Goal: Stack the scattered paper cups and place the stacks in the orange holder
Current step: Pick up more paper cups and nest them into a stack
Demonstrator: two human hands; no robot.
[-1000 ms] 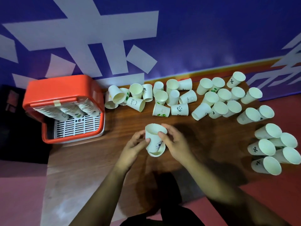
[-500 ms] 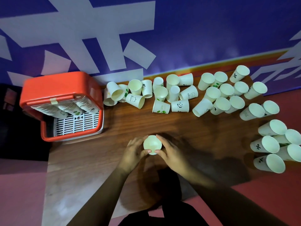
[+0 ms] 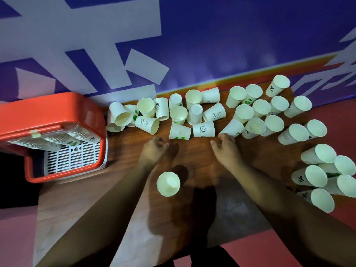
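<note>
Orange holder sits well left of the fingers on the wood surface, with stacks lying inside. Left hand: fingers loosely curled, holding nothing. A standing cup stack is just behind them, toward me. Right hand: fingers loose, tips at a tipped cup, not wrapped round it. Scattered cups spread beyond and right, under a blue wall; red floor.
</note>
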